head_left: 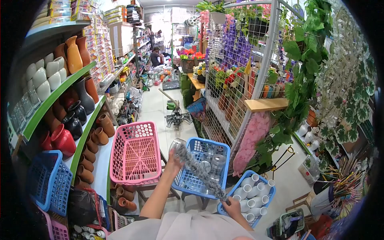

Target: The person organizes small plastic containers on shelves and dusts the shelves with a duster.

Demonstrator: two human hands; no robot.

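Note:
My left hand [173, 162] is closed around a clear glass jar [177, 143], held up over the gap between two baskets. In my right hand [233, 208] is the lower end of a grey fluffy duster [204, 176]. The duster slants up to the left, and its far end lies against the jar, partly covering it. Below it, a blue plastic basket [227, 160] holds several clear glass jars [218, 161]. To the left, a pink plastic basket [136, 154] with perforated walls has no objects visible inside.
Another blue basket [273, 198] of white vases [251, 191] stands beside my right hand. Shelves of clay pots [102, 136] and vases [75, 54] line the left. A wire rack [256, 80] with artificial flowers is on the right. A person [156, 57] sits far down the aisle.

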